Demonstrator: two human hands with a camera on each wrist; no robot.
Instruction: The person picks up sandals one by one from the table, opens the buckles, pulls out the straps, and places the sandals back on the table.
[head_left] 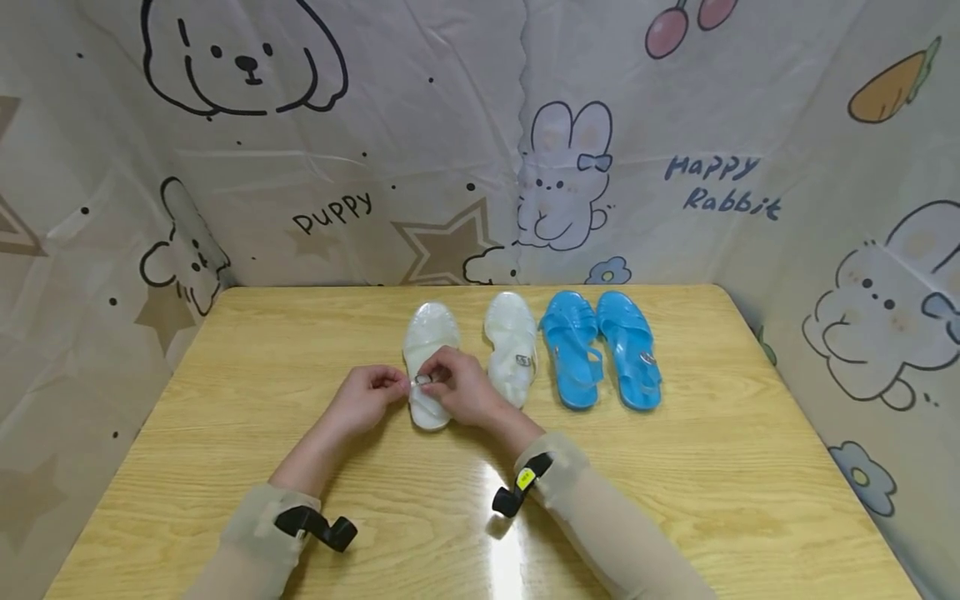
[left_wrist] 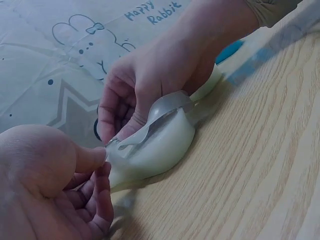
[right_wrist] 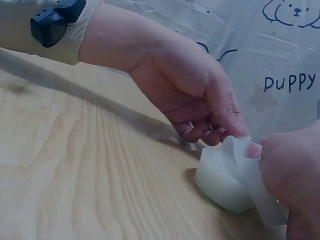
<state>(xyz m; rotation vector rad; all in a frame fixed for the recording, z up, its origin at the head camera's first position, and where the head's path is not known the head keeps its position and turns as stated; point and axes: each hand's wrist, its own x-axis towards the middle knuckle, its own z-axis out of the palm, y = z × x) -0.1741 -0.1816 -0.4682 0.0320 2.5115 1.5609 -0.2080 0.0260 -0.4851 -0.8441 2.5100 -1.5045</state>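
Note:
A translucent white sandal lies on the wooden table with its toe toward the back wall. Over its ankle strap both hands meet at a small metal buckle. From the left side my left hand pinches the strap between thumb and forefinger. On the other side, my right hand pinches the strap near the buckle, its fingers curled. Fingertips partly cover the buckle in every view. The sandal's heel rests on the table. Just right of it lies a second white sandal with its buckle visible.
Two blue sandals, a left one and a right one, lie side by side to the right of the white ones. The wooden table meets a printed cloth at its back edge.

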